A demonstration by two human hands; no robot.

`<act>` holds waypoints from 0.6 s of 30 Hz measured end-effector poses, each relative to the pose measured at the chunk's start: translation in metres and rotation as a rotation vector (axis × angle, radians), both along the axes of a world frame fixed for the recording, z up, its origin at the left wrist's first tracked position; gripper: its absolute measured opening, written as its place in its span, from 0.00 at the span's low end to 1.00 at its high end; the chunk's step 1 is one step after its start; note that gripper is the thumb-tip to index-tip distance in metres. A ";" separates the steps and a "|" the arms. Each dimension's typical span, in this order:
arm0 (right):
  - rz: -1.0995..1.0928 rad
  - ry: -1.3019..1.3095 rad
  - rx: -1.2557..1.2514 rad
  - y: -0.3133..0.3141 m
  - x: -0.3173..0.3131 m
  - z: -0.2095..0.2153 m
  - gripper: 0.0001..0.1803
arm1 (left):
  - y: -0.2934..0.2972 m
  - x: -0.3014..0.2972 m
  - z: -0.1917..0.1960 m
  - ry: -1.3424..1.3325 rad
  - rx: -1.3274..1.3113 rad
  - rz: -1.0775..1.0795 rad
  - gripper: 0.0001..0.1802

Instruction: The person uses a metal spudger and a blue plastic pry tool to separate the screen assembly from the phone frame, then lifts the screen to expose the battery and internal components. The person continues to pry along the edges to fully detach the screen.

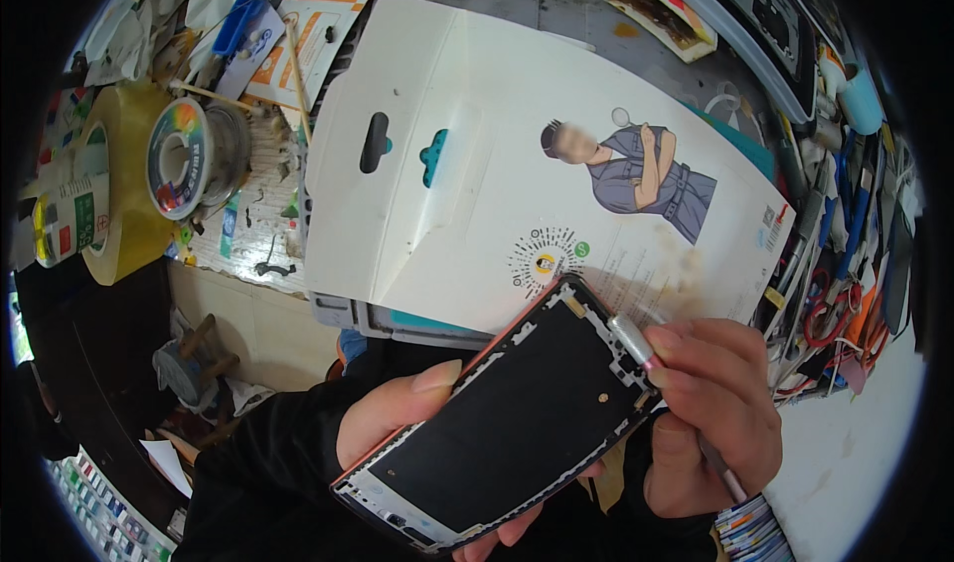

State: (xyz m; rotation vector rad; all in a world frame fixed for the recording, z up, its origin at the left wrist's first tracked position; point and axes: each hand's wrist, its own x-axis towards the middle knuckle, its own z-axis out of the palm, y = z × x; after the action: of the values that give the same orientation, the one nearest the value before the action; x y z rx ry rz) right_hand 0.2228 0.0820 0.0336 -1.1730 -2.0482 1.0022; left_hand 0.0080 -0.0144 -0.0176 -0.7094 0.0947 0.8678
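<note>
A smartphone frame [527,403] with a black inner face and pale, ragged residue along its edges is tilted in front of me. My left hand [402,411] grips it, thumb on the near left edge and fingertips showing beneath the lower edge. Between the fingers of my right hand [711,413] is a slim pen-like tool with a silver cylindrical end [632,339]. That end lies against or just over the frame's upper right edge; contact is hard to tell. The tool's thin shaft comes out below my hand.
Under and beyond the phone frame lies a white cardboard sheet [477,95] with a printed figure. A solder spool [179,160] and a yellow tape roll [134,184] stand at left. Several hand tools [835,274] crowd the right side. An open small box [664,13] sits at the back.
</note>
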 end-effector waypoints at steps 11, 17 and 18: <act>0.232 -0.013 -0.059 0.022 0.016 0.000 0.10 | 0.001 -0.007 -0.016 -0.068 0.122 -0.057 0.55; 0.261 0.007 -0.108 0.025 0.016 -0.001 0.10 | 0.005 -0.009 -0.022 -0.082 0.212 -0.049 0.53; 0.262 0.015 -0.104 0.026 0.016 -0.001 0.11 | 0.007 -0.010 -0.023 -0.086 0.224 -0.089 0.53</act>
State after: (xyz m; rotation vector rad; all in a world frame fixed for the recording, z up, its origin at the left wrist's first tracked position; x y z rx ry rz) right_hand 0.2388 0.1077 0.0325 -0.9601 -2.1999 1.2504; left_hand -0.0018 -0.0075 -0.0409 -0.5280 -0.0468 0.7480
